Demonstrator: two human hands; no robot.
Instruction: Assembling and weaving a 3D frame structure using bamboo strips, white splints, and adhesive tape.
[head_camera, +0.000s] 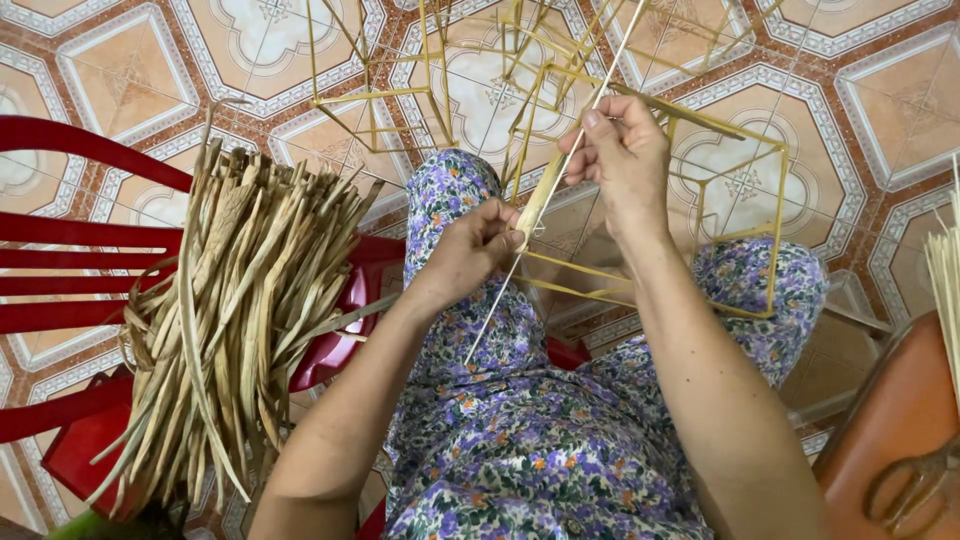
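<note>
Tiled floor behind thin yellow stick frame

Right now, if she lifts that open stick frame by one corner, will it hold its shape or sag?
The stick frame looks light: thin yellow sticks around open space. It probably holds its shape, since its cells stay square in the right hand. Likely fragile, given how slender the sticks are.
</note>
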